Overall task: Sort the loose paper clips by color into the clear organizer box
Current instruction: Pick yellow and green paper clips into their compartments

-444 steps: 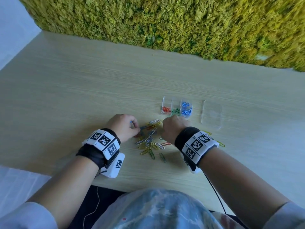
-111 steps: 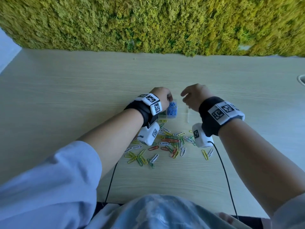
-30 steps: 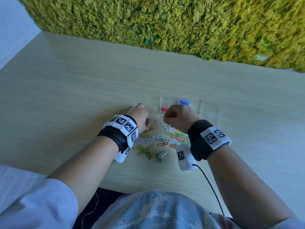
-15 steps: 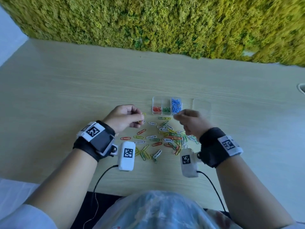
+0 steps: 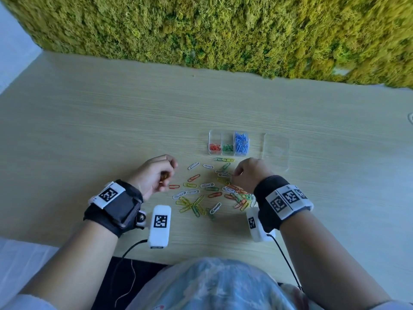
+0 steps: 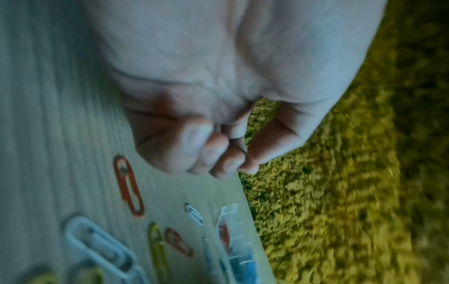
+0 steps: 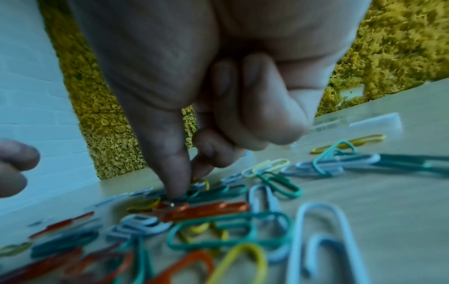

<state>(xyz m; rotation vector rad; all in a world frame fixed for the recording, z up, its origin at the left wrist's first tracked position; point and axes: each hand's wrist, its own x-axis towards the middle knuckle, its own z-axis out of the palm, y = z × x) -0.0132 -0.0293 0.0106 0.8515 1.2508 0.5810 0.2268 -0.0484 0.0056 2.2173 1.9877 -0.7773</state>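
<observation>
The clear organizer box (image 5: 209, 139) stands on the table, with red, green and blue clips in separate compartments. Loose paper clips (image 5: 207, 191) of mixed colours lie scattered in front of it. My left hand (image 5: 166, 175) hovers left of the pile with its fingers curled into a fist (image 6: 230, 153); something small and orange shows inside the curl in the head view. My right hand (image 5: 233, 177) reaches down into the pile's right side. Its thumb and forefinger (image 7: 189, 182) pinch a yellow clip (image 7: 204, 181) that lies among green ones, and its other fingers are curled.
The box's clear lid (image 5: 276, 151) lies flat just right of the box and behind my right hand (image 7: 352, 123). A moss wall (image 5: 223, 30) runs along the table's far edge. Bare wood stretches to the left and far side.
My right hand has dropped from above the pile so its fingertips meet the clips. My left hand has curled tighter and stays left of the pile.
</observation>
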